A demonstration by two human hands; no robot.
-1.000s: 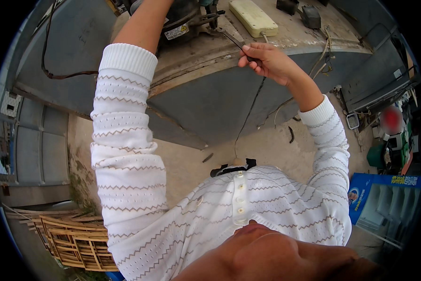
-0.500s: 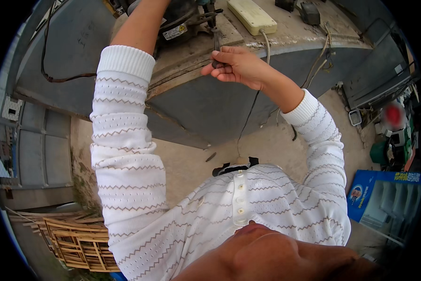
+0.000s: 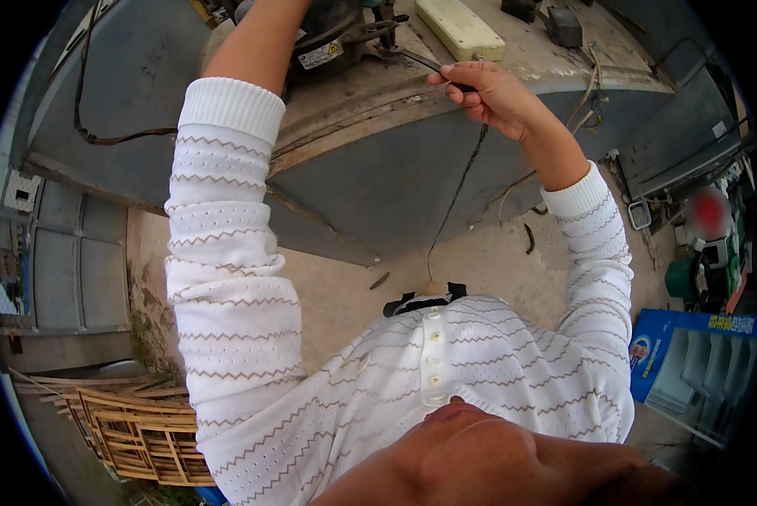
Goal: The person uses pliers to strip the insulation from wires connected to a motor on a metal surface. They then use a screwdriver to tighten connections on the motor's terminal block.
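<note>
My right hand (image 3: 492, 97) is closed round the handle of a dark spanner-like tool (image 3: 425, 63), which slants up-left toward fittings on a black compressor (image 3: 328, 38) with a warning label. Whether its tip is fully seated cannot be made out. My left forearm (image 3: 248, 51) reaches up beside the compressor and leaves the top edge, so that hand is out of view. A cream power strip (image 3: 459, 25) lies just beyond the tool on the worn bench top (image 3: 345, 110).
Dark boxes (image 3: 564, 25) sit at the back right of the bench. Cables (image 3: 585, 101) hang over its front. Wooden racks (image 3: 134, 430) are at lower left. A blue-framed rack (image 3: 690, 363) and assorted clutter (image 3: 690, 270) stand at right.
The tool swung to nearly upright as my right hand moved left half a second ago; now the hand is back up and right, with the tool slanted again. The left forearm has barely moved.
</note>
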